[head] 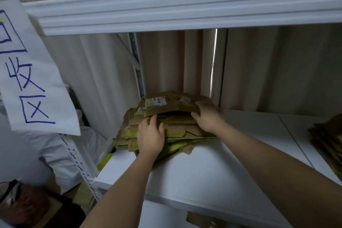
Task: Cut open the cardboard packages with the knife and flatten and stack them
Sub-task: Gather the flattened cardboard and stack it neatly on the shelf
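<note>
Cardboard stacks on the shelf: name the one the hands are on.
The left stack, under both the left hand and right hand. The other stack, far right, is untouched.

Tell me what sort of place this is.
Probably a storeroom or recycling corner. White metal shelving stands against a plain wall, flattened cardboard is piled on a shelf, with a second pile at the right, and a handwritten paper sign hangs at the left.
</note>
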